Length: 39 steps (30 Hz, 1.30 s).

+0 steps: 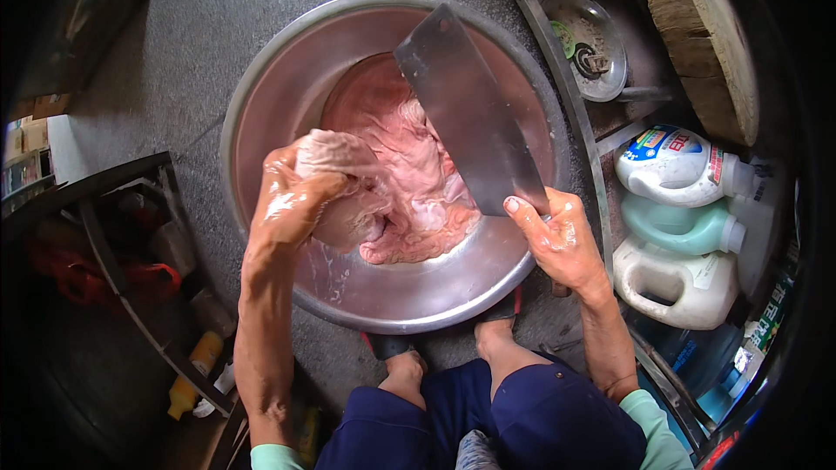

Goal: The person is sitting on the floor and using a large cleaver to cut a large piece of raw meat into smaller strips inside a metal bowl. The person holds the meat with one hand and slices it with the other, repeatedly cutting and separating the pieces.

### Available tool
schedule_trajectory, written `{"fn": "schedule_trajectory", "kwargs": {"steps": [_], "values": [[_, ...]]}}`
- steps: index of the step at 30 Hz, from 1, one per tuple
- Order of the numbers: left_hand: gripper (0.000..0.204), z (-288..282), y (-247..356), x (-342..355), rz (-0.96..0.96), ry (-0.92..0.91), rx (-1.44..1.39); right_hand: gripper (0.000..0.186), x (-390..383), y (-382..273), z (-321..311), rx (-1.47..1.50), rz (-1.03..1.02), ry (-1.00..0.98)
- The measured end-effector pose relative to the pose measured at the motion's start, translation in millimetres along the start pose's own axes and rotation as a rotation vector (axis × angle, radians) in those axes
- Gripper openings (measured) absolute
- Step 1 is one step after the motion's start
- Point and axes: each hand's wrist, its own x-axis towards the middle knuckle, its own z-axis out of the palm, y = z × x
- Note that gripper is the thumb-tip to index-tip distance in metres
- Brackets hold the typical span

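A wide metal basin (418, 296) stands on the floor in front of my feet. Inside it lies a heap of wet, pink, folded raw meat that looks like tripe or offal (409, 144); its exact kind I cannot tell. My left hand (300, 187) is closed around a pale, bunched part of it, lifted over the basin's left side. A broad, dark cleaver (475, 113) slants over the basin's right half, its blade pointing away from me. My right hand (557, 239) grips the cleaver at the handle end, thumb against the blade. The blade hides part of the meat.
Several plastic jugs (675, 222) lie stacked along the right, beside a metal frame edge (557, 61). Farther back are a clear round dish (592, 43) and a thick wooden block (697, 43). A dark metal rack (122, 278) and a yellow bottle (196, 374) stand at the left.
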Motion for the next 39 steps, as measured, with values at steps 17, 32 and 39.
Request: {"fn": "schedule_trajectory", "kwargs": {"steps": [17, 32, 39], "values": [[0.04, -24.2, -174.9, 29.9, -0.33, 0.562, -0.751, 0.029, 50.2, 20.1, 76.2, -0.573, -0.361, -0.256], [0.042, -17.4, -137.4, -22.6, -0.424, 0.325, -1.093, 0.027, 42.6, -9.7, 39.9, -0.628, -0.284, -0.124], [0.058, -22.6, -147.4, -32.2, -0.504, 0.242, -1.027, 0.025, 60.8, 9.2, 51.5, -0.808, -0.531, -0.156]]}}
